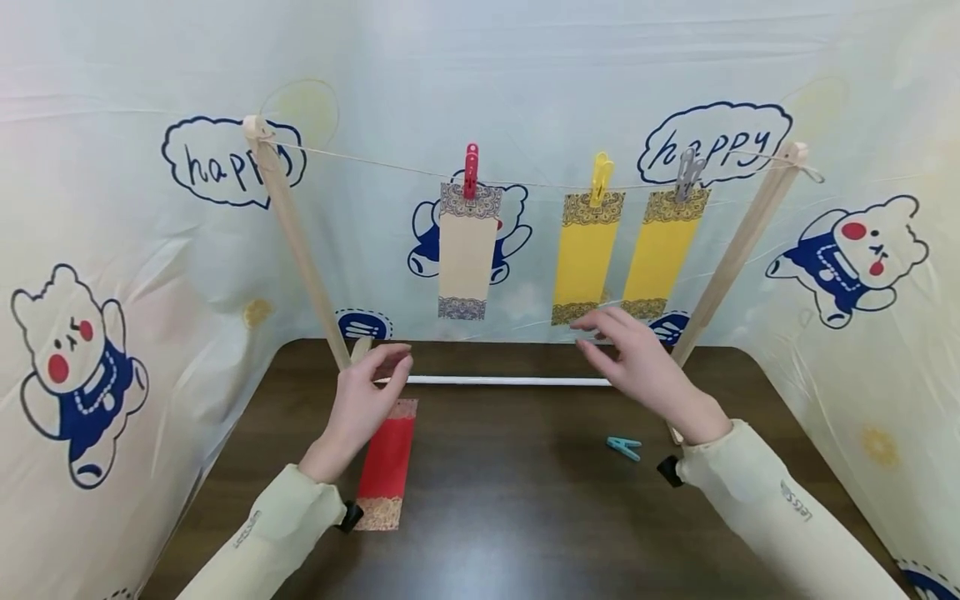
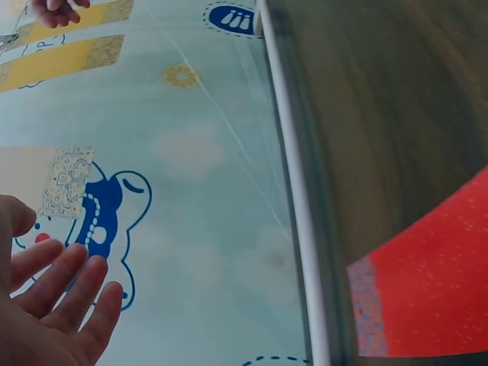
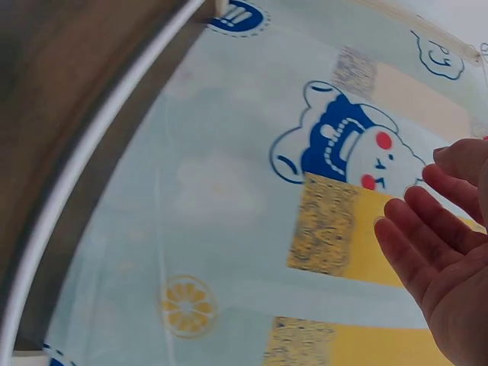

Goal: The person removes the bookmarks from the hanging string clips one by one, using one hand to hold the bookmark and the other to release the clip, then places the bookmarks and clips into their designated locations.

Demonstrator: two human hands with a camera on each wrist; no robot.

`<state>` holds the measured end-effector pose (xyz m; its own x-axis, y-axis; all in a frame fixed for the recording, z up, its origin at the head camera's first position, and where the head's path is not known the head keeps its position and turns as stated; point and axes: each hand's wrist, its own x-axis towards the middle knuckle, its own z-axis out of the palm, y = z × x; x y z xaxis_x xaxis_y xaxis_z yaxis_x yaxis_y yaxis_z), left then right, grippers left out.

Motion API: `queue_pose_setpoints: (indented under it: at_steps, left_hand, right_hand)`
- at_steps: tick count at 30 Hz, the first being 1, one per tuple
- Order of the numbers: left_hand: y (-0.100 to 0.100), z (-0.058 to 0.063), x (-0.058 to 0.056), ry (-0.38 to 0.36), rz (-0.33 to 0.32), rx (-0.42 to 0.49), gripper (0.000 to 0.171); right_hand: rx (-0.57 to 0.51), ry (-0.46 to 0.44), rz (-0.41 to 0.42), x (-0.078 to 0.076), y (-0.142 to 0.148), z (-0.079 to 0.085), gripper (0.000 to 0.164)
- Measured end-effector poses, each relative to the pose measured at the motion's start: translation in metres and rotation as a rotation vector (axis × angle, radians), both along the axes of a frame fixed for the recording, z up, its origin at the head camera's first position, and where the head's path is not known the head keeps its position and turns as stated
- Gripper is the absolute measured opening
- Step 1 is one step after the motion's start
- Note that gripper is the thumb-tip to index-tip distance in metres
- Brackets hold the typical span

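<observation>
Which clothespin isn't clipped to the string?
The blue clothespin, lying on the table; the red clothespin, yellow clothespin and gray clothespin are all up on the string.

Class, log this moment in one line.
left hand: empty; right hand: empty; string: cream card, two yellow cards clipped; table: red card, blue clip

- A pale blue and cream sheet [image 1: 570, 58] forms walls beyond and on either side of the left hand [image 1: 362, 404] and right hand [image 1: 648, 362].
- Printed bears: one [image 1: 97, 408] left of the left hand, another [image 1: 828, 271] right of the right hand.
- "Happy" clouds [image 1: 210, 137] above each hand.
- Dark wood-grain table [image 1: 517, 467] below both hands.
- Soft sheen [image 1: 480, 562] between and nearer than the hands.
</observation>
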<state>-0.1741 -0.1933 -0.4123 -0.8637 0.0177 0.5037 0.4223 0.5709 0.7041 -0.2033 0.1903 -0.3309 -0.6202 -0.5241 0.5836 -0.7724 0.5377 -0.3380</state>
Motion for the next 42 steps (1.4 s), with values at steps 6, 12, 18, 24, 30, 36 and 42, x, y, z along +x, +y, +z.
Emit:
queue_pose_setpoints:
  at_steps: [6, 12, 18, 24, 30, 36, 42]
  left_hand:
    - [0.005, 0.011, -0.008, 0.077, 0.020, 0.024, 0.028]
    - [0.012, 0.016, -0.016, 0.048, 0.016, 0.083, 0.028]
    - [0.017, 0.024, -0.025, 0.011, 0.014, 0.143, 0.032]
    - [0.024, 0.038, -0.037, 0.012, -0.015, 0.199, 0.031]
    - [0.030, 0.048, -0.043, -0.001, -0.015, 0.248, 0.032]
    - [0.034, 0.052, -0.048, -0.004, -0.035, 0.310, 0.033]
    - [0.039, 0.056, -0.053, -0.009, -0.064, 0.378, 0.034]
  right_hand:
    - [-0.017, 0.025, 0.004, -0.010, -0.008, 0.021, 0.023]
    - [-0.032, 0.027, -0.011, -0.010, -0.016, 0.037, 0.025]
    - [-0.035, 0.013, -0.003, -0.014, -0.027, 0.054, 0.025]
    - [-0.064, 0.066, 0.006, -0.022, -0.039, 0.077, 0.025]
    - [-0.057, 0.125, 0.046, -0.026, -0.054, 0.098, 0.027]
    - [-0.009, 0.184, 0.059, -0.024, -0.069, 0.115, 0.028]
    - [0.000, 0.179, 0.045, -0.031, -0.078, 0.128, 0.030]
